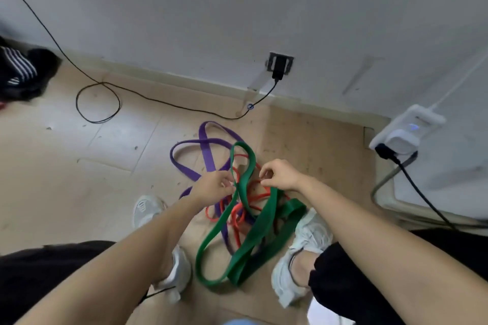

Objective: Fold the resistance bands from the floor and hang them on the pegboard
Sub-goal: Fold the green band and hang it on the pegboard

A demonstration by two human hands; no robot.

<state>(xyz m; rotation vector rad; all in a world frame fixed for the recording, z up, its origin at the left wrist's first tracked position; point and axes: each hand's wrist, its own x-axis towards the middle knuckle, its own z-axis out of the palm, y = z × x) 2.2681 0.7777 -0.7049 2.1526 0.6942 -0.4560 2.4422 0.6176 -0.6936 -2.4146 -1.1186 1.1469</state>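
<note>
Head view, looking down at the floor between the person's feet, where three resistance bands lie in one tangled heap. The green band is the widest and lies on top. Part of it rises into a narrow upright loop between the two hands, and the rest trails down in long folds toward the white shoes.

The left hand has its fingers curled, pinching the left side of that raised loop. The right hand has its fingers closed in a pinch on the green band at the right side of the loop, thumb against fingertips. Both forearms reach in from the bottom corners.

The purple band spreads out on the floor past the hands toward the wall, crossing over itself, and runs back under the green one. The thin red band is coiled beneath the green band, below the hands, mixed up with the purple.

The left shoe sits just left of the heap and the right shoe just right of it, touching the green folds. A black plug sits in a wall socket, and its cable runs left along the floor and curls into a loop. A white power strip lies at the right. Dark striped clothing is bundled at the far left.
</note>
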